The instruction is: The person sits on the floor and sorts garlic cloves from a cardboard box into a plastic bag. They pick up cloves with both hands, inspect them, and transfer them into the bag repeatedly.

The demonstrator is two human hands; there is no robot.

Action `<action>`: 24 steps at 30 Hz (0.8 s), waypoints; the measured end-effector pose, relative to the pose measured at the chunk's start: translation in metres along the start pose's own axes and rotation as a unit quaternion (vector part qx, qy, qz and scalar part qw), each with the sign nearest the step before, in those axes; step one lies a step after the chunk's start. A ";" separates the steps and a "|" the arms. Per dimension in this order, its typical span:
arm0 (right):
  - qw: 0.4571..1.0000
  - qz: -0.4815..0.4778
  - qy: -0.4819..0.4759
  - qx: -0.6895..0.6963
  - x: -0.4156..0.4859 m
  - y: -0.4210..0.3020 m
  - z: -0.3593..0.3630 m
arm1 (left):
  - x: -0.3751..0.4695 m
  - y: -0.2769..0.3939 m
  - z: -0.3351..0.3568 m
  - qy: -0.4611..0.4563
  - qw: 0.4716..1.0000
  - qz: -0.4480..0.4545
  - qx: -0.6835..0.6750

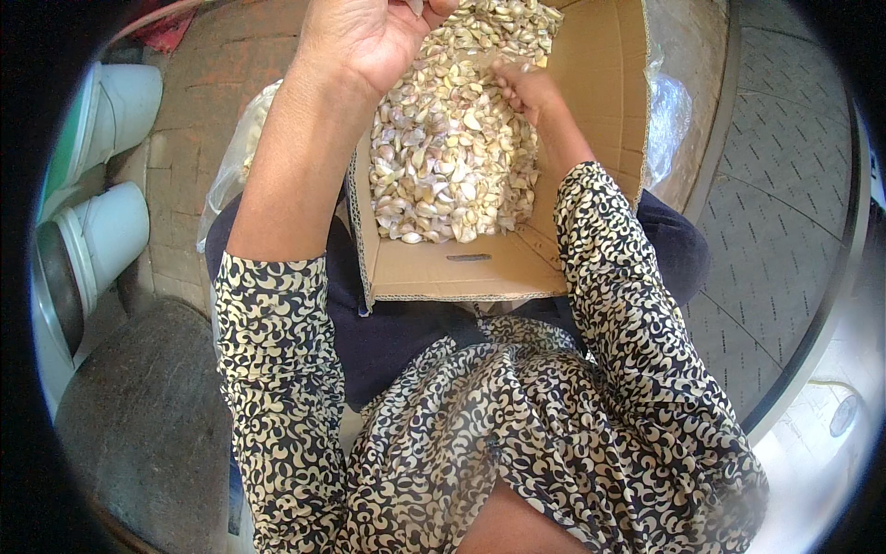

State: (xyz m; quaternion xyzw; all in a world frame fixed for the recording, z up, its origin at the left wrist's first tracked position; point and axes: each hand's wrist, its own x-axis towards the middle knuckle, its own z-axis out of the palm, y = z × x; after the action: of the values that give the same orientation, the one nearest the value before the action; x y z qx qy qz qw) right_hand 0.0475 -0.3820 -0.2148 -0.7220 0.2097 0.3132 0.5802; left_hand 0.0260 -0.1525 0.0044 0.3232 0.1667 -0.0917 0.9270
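Note:
A brown cardboard box (471, 277) sits between the person's knees, holding a heap of garlic cloves (443, 166), many with papery skin on. My left hand (360, 41) is raised over the box's far left side, palm up, partly cut off by the top of the view. A small pale, papery piece (414, 5) shows between its thumb and fingers; what it is exactly cannot be made out. My right hand (529, 86) reaches into the box from the right, its bent fingertips at the surface of the cloves. Whether it grips a clove is hidden.
A clear plastic bag (242, 159) with pale contents lies left of the box, on brick paving (187, 124). Two white buckets (128, 104) stand farther left, above a round dark surface (145, 415). Crumpled clear plastic (670, 124) and a grey patterned panel (768, 173) are on the right.

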 end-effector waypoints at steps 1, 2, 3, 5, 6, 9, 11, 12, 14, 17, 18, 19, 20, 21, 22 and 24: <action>0.996 -0.029 -0.003 -0.083 0.001 0.005 0.005 | 0.001 0.000 0.000 0.000 1.000 -0.001 0.000; 0.984 -0.058 -0.006 -0.166 0.002 0.010 0.009 | 0.001 0.000 0.000 0.000 1.000 -0.002 0.000; 0.965 -0.087 -0.010 -0.248 -0.001 0.012 0.017 | 0.001 0.000 0.001 0.004 1.000 0.001 0.002; 0.918 -0.160 0.011 -0.363 -0.007 0.017 0.030 | 0.000 0.000 0.003 0.011 1.000 0.006 0.008; 0.899 -0.159 0.018 -0.409 -0.016 0.011 0.040 | 0.000 0.000 0.001 0.007 1.000 0.007 0.011; 0.854 -0.177 0.044 -0.488 -0.024 0.008 0.051 | 0.001 0.001 -0.001 -0.010 1.000 0.003 0.008; 0.845 -0.161 0.046 -0.508 -0.025 0.005 0.053 | 0.002 0.002 -0.002 -0.022 1.000 -0.004 -0.005; 0.837 -0.163 0.034 -0.521 -0.021 0.006 0.050 | 0.002 0.001 -0.002 -0.024 1.000 -0.003 -0.006; 0.836 -0.172 0.025 -0.520 -0.019 0.013 0.044 | 0.002 -0.001 -0.002 -0.028 1.000 -0.002 -0.007; 0.825 -0.163 0.006 -0.541 -0.019 0.012 0.043 | 0.000 0.000 0.000 -0.017 1.000 0.002 -0.008; 0.820 -0.156 0.001 -0.551 -0.017 0.012 0.042 | 0.001 0.000 0.000 -0.020 1.000 0.001 -0.009; 0.834 -0.159 0.010 -0.529 -0.016 0.013 0.040 | 0.002 -0.001 -0.002 -0.023 1.000 0.000 -0.011; 0.847 -0.162 0.020 -0.506 -0.016 0.015 0.037 | 0.002 -0.002 -0.003 -0.026 1.000 -0.001 -0.012; 0.859 -0.168 0.030 -0.483 -0.015 0.015 0.034 | 0.002 -0.001 -0.003 -0.021 1.000 -0.003 -0.011; 0.935 -0.111 -0.007 -0.336 -0.014 0.014 0.030 | 0.002 0.000 -0.002 -0.015 1.000 -0.005 -0.009; 0.996 0.013 -0.082 -0.015 -0.015 0.013 0.022 | 0.000 0.001 0.000 -0.006 1.000 -0.002 -0.002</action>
State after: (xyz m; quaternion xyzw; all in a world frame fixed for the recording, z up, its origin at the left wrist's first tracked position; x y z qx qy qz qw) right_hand 0.0236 -0.3643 -0.2161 -0.6998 0.1659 0.3820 0.5803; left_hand 0.0265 -0.1522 0.0051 0.3201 0.1623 -0.0954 0.9285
